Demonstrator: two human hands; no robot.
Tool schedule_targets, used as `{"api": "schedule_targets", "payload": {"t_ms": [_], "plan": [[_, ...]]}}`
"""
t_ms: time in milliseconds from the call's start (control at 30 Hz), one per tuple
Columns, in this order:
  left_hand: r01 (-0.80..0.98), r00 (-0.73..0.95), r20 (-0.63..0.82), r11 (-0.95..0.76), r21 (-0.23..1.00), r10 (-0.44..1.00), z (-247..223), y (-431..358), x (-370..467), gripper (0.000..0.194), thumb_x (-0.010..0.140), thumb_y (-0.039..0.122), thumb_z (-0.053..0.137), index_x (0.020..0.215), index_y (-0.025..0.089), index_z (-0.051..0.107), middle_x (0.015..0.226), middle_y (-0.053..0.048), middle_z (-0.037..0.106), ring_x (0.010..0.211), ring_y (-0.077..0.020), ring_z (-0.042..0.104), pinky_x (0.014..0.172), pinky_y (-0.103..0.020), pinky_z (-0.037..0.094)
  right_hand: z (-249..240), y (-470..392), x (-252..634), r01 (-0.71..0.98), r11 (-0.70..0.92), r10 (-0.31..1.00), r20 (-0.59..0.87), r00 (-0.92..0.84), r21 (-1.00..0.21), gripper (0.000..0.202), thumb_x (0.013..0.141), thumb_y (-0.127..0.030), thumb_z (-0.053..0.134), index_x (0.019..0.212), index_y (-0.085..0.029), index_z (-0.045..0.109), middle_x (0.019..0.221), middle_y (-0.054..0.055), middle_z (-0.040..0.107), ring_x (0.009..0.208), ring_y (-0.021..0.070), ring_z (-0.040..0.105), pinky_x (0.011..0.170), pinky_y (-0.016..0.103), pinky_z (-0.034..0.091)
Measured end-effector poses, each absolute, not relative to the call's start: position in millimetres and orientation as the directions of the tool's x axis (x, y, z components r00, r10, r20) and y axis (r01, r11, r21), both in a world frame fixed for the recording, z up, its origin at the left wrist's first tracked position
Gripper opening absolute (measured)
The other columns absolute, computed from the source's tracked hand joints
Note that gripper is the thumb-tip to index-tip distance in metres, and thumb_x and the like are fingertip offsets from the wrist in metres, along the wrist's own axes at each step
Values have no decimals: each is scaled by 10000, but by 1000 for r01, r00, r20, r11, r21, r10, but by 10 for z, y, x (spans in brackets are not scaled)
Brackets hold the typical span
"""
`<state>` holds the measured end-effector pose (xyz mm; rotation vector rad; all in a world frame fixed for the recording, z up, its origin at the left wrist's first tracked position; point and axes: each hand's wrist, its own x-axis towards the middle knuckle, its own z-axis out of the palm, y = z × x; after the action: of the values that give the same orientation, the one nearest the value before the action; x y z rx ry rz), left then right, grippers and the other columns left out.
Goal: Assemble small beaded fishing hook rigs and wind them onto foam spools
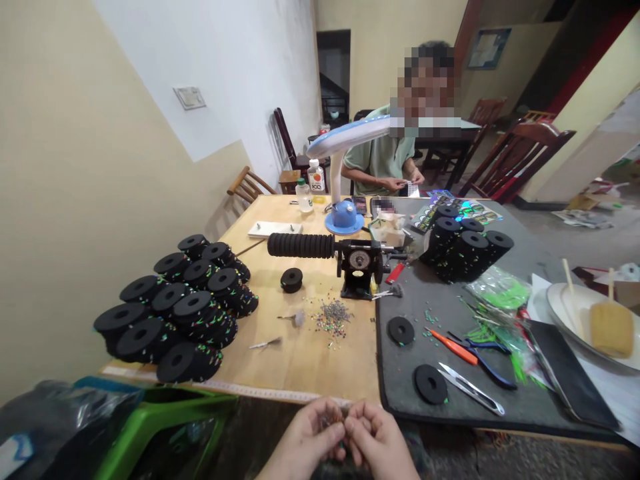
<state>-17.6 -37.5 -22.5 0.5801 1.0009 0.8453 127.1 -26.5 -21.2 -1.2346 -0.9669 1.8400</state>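
Side by side at the table's front edge are my left hand (313, 437) and my right hand (375, 437), both with curled, pinched fingers. Something small and partly hidden shows between them; I cannot make out what it is. Beyond them lies a pile of small metallic and coloured beads (334, 320). A black winding device (357, 267) carries a row of black foam rings (301, 245). One loose foam spool (291, 281) sits left of the beads, and two more, an upper spool (401, 331) and a lower spool (431, 385), lie on the grey mat (405, 400).
Stacked black spools (193, 307) fill the left side, others (465, 247) the back right. Tweezers (470, 389), orange-handled tool (453, 347), pliers (493, 363), phone (573, 373) and plate (565, 300) lie right. A blue lamp (344, 217) stands behind; a person (380, 160) sits opposite.
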Motion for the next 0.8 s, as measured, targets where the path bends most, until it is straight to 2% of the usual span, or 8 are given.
{"api": "schedule_targets", "payload": {"t_ms": [133, 300, 467, 633, 800], "plan": [[-371, 271, -492, 561, 740, 827, -214, -429, -141, 437, 627, 477, 833, 712, 170, 533, 676, 51, 524, 587, -93, 515, 575, -230, 412, -254, -306, 1270, -135, -483, 852, -429, -299, -865, 626, 569, -800, 660, 653, -211, 466, 388, -111, 424, 333, 45, 294, 393, 183, 214], [-337, 191, -479, 516, 788, 857, -273, -470, -138, 419, 664, 509, 793, 736, 172, 554, 673, 41, 539, 615, -107, 488, 575, -227, 383, -292, -352, 1296, -83, -481, 851, -442, -283, -873, 567, 618, -739, 670, 643, -204, 483, 420, -82, 480, 344, 50, 320, 405, 191, 216], [-254, 161, -452, 479, 840, 877, -372, -502, -184, 410, 711, 543, 737, 746, 176, 559, 667, 43, 522, 600, -107, 449, 583, -235, 378, -291, -404, 1323, -56, -529, 802, -478, -359, -847, 574, 609, -756, 663, 633, -214, 475, 354, -120, 407, 319, 46, 263, 391, 198, 172], [-171, 207, -469, 503, 847, 859, -364, -503, -208, 468, 662, 609, 733, 733, 188, 540, 675, 43, 486, 602, -117, 434, 540, -228, 366, -365, -446, 1315, -105, -584, 745, -480, -464, -805, 607, 564, -786, 673, 616, -218, 465, 332, -141, 367, 299, 35, 218, 367, 207, 130], [-68, 170, -383, 399, 914, 908, -248, -501, -214, 401, 743, 565, 687, 761, 189, 547, 736, 11, 523, 734, -162, 499, 699, -269, 427, -412, -448, 1305, -98, -634, 689, -502, -523, -767, 623, 519, -786, 696, 602, -223, 443, 329, -140, 391, 292, 26, 201, 355, 207, 100]]}}
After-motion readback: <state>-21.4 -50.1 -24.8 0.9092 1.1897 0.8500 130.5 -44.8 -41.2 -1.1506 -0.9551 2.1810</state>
